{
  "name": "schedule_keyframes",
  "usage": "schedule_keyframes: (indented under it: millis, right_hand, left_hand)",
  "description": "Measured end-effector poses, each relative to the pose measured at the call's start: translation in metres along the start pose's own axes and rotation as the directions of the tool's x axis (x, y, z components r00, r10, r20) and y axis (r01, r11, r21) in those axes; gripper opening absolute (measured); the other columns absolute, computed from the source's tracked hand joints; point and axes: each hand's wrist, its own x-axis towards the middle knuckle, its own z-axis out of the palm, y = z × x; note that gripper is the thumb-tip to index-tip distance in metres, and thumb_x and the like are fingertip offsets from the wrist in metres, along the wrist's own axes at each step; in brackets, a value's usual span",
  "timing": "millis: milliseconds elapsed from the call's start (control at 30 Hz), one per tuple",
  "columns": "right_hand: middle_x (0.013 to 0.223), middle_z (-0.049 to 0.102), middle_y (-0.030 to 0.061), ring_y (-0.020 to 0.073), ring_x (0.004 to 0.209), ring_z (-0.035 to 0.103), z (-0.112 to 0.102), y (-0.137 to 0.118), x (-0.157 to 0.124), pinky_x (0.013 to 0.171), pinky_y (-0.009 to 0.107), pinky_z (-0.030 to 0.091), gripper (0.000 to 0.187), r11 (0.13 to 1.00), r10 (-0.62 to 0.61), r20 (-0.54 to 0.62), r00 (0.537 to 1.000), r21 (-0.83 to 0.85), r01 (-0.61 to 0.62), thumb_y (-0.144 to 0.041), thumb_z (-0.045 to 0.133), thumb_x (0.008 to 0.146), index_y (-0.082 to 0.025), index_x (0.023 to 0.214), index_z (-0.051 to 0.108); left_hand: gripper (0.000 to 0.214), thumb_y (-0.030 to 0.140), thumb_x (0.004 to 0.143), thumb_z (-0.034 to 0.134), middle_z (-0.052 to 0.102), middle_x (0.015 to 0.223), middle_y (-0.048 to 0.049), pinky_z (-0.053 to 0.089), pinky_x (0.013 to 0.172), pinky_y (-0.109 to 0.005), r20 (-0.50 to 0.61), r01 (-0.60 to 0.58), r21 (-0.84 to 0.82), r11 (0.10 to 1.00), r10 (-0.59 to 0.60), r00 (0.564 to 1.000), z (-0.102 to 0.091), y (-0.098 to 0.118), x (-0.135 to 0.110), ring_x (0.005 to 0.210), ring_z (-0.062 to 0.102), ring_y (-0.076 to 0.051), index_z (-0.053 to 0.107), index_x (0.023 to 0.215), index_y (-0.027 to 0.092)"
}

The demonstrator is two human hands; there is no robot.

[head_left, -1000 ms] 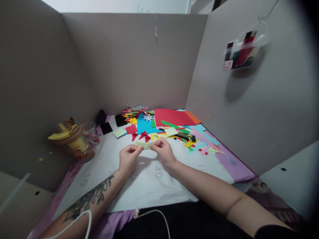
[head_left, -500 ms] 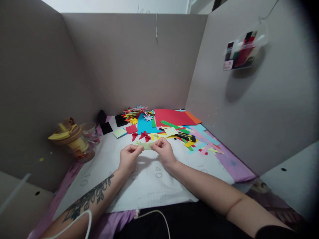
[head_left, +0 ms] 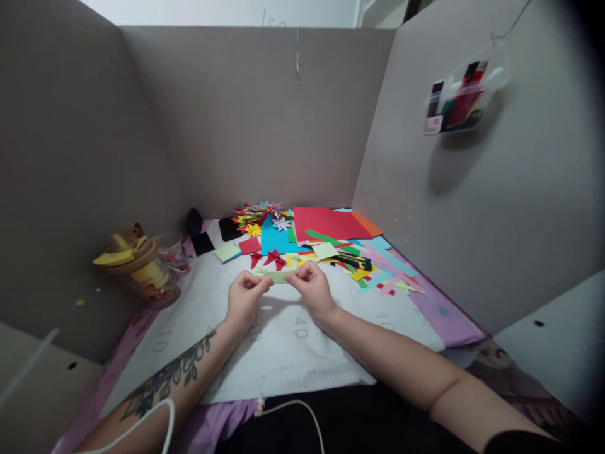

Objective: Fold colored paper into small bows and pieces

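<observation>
At the upper right of the frame, a clear plastic packet with red and dark patches hangs against a plain grey partition wall. A thin metal wire hook hangs at top centre. At centre left stands a brown-and-yellow rounded jar, near a flat black rectangular object.

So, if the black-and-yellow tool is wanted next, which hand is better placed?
Right hand, I'd judge: the black-and-yellow tool lies ahead and to its right, farther from the left hand. Both hands hold the pale green paper, so the right would release first.
</observation>
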Motion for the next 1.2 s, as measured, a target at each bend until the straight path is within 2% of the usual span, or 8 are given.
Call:
schedule_keyframes:
  millis: [200, 433, 567, 667, 733, 833, 933, 1200]
  right_hand:
    - [0.063, 0.047, -0.0050, 0.0097, 0.057, 0.043, 0.000, -0.004, 0.000, 0.056, 0.024, 0.037, 0.031, 0.996, -0.032, -0.005, 0.999, -0.085, 0.032, -0.026, 0.070, 0.066, -0.020, 0.063, 0.039]
    - [0.066, 0.051, -0.0032, 0.0117, 0.062, 0.048, -0.008, -0.004, 0.002, 0.063, 0.026, 0.041, 0.025, 0.940, -0.158, 0.041, 0.987, -0.301, 0.163, -0.026, 0.065, 0.072, -0.020, 0.065, 0.042]
    - [0.070, 0.052, -0.0025, 0.0121, 0.066, 0.051, -0.009, -0.002, 0.004, 0.068, 0.027, 0.044, 0.021, 0.941, -0.196, 0.071, 0.978, -0.267, 0.208, -0.027, 0.065, 0.072, -0.020, 0.070, 0.045]
    - [0.084, 0.055, -0.0009, 0.0117, 0.069, 0.052, -0.005, -0.001, 0.004, 0.066, 0.025, 0.045, 0.032, 0.973, -0.132, 0.134, 0.982, -0.171, 0.154, -0.028, 0.072, 0.065, -0.022, 0.088, 0.050]
    - [0.087, 0.057, 0.0007, 0.0120, 0.069, 0.053, -0.001, 0.000, 0.003, 0.064, 0.025, 0.045, 0.037, 0.978, -0.051, 0.203, 0.978, -0.189, 0.090, -0.031, 0.073, 0.064, -0.021, 0.094, 0.054]
    - [0.085, 0.061, 0.0032, 0.0146, 0.071, 0.055, 0.004, 0.002, 0.000, 0.063, 0.026, 0.045, 0.030, 0.975, 0.029, 0.240, 0.970, -0.222, 0.026, -0.035, 0.070, 0.068, -0.019, 0.091, 0.060]
    - [0.078, 0.063, 0.0035, 0.0156, 0.069, 0.055, 0.005, 0.004, -0.001, 0.062, 0.027, 0.044, 0.027, 0.969, 0.039, 0.188, 0.981, -0.246, 0.008, -0.038, 0.070, 0.068, -0.016, 0.083, 0.063]
    - [0.060, 0.053, -0.0027, 0.0102, 0.054, 0.045, 0.002, 0.005, 0.002, 0.053, 0.023, 0.035, 0.021, 0.973, 0.101, 0.145, 0.984, -0.220, -0.068, -0.035, 0.065, 0.071, -0.015, 0.069, 0.058]
  left_hand:
    - [0.031, 0.025, 0.062, 0.073, 0.065, 0.063, 0.0011, 0.043, 0.058, -0.020, 0.011, -0.002, 0.048, 0.999, 0.001, 1.000, -0.001, -0.001, 0.000, 0.057, 0.058, -0.010, 0.043, 0.064, 0.017]
    - [0.032, 0.028, 0.065, 0.069, 0.061, 0.059, 0.0053, 0.039, 0.052, -0.019, 0.134, -0.061, 0.339, 0.939, 0.017, 0.991, -0.001, 0.002, 0.000, 0.055, 0.059, -0.012, 0.042, 0.081, 0.021]
    - [0.031, 0.028, 0.068, 0.066, 0.056, 0.058, 0.0070, 0.036, 0.049, -0.018, 0.132, -0.141, 0.402, 0.905, 0.095, 0.987, 0.000, 0.003, -0.001, 0.051, 0.053, -0.010, 0.040, 0.082, 0.021]
    - [0.032, 0.028, 0.069, 0.066, 0.053, 0.059, 0.0074, 0.037, 0.050, -0.018, 0.084, -0.142, 0.337, 0.931, 0.121, 0.989, 0.004, 0.006, -0.002, 0.052, 0.053, -0.010, 0.037, 0.080, 0.021]
    - [0.033, 0.027, 0.069, 0.066, 0.053, 0.060, 0.0075, 0.039, 0.053, -0.019, 0.076, -0.134, 0.267, 0.954, 0.118, 0.990, 0.007, 0.008, -0.005, 0.054, 0.053, -0.010, 0.035, 0.080, 0.022]
    - [0.031, 0.026, 0.070, 0.065, 0.054, 0.063, 0.0066, 0.041, 0.056, -0.020, 0.097, -0.129, 0.203, 0.971, 0.111, 0.989, 0.009, 0.009, -0.008, 0.057, 0.054, -0.010, 0.035, 0.080, 0.022]
    - [0.031, 0.027, 0.070, 0.065, 0.054, 0.064, 0.0065, 0.039, 0.054, -0.019, 0.098, -0.115, 0.201, 0.973, 0.096, 0.990, 0.010, 0.008, -0.010, 0.056, 0.054, -0.010, 0.036, 0.079, 0.021]
    - [0.035, 0.029, 0.068, 0.067, 0.048, 0.057, 0.0090, 0.036, 0.051, -0.018, 0.107, -0.090, 0.243, 0.966, 0.066, 0.992, 0.014, 0.011, -0.010, 0.051, 0.050, -0.008, 0.034, 0.077, 0.021]
